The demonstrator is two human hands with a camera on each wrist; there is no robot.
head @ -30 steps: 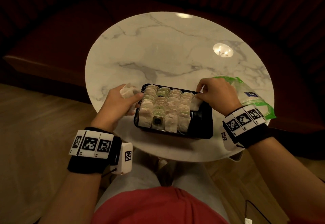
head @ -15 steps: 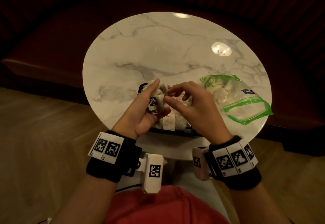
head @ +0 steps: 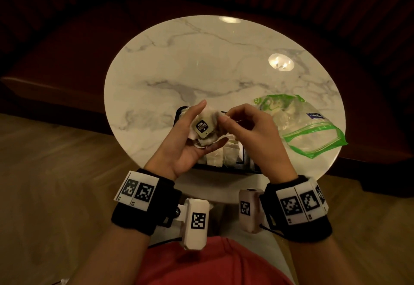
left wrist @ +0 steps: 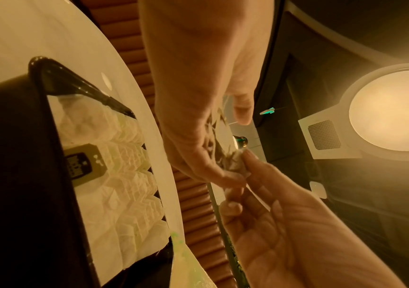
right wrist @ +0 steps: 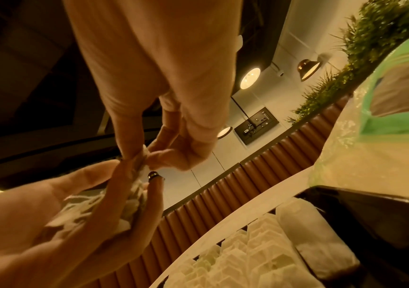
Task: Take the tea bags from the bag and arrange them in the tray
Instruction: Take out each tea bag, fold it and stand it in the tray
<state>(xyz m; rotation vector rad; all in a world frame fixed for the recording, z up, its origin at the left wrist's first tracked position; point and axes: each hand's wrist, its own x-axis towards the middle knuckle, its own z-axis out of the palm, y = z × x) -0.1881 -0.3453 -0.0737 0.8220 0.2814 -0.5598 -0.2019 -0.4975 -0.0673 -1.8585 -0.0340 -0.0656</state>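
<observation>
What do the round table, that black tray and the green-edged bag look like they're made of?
Table: white stone with grey veins, likely marble or a lookalike, polished, since a lamp reflects in it.
Tray: probably black plastic, glossy; its thin rim catches highlights.
Bag: thin clear plastic film with a green zip edge; it crinkles and you can see through it.

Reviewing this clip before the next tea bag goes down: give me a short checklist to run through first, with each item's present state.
1. Left hand holds the bunch of tea bags: ok.
2. Right hand pinches one bag's edge: ok.
3. That bag separated from the bunch: not ok.
4. Free room in the tray: cannot tell, hands cover it in the head view.
5. Rows already in the tray stand tidy: ok.
6. Zip bag lies open within reach: ok.
</observation>
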